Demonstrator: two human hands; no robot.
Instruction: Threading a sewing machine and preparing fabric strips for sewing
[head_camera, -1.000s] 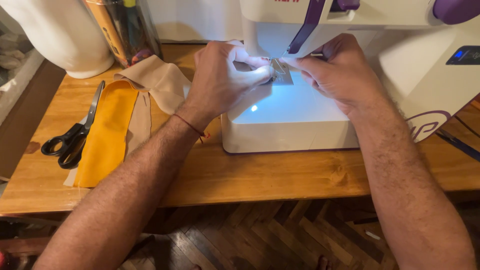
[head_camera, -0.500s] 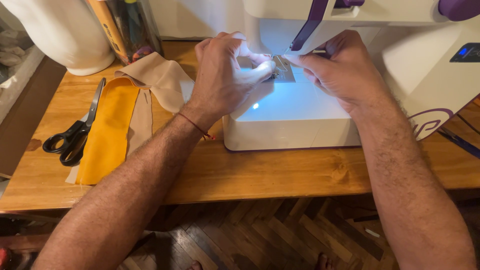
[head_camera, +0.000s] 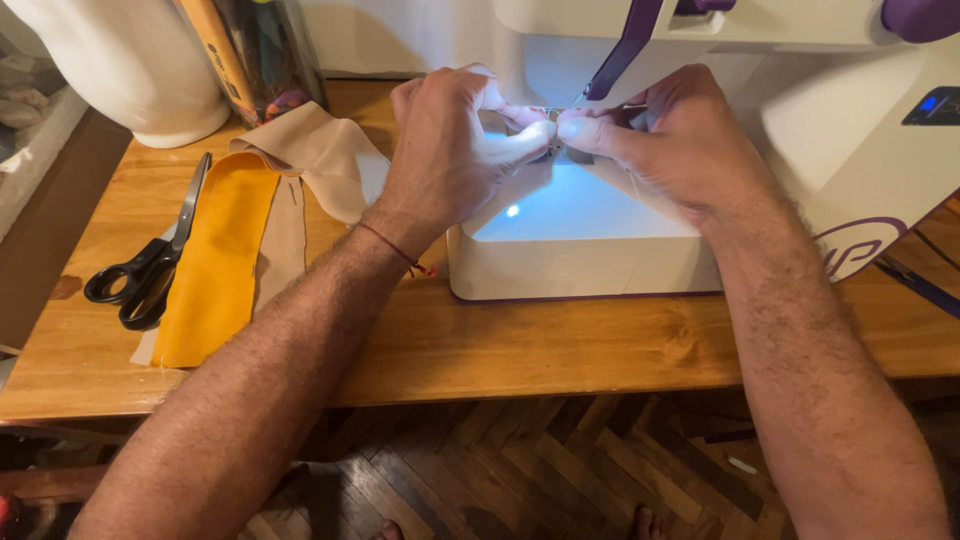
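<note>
Fabric bit (head_camera: 522, 178) btwn both hands' fingers (head_camera: 530, 135).

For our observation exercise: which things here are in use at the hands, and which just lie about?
In use: left hand, right hand, white sewing machine with purple trim.

Lying about: black-handled scissors, orange fabric strip, beige fabric piece, wooden table.

Sharp, warm; glare under sewing machine (head_camera: 580, 240) lamp.
</note>
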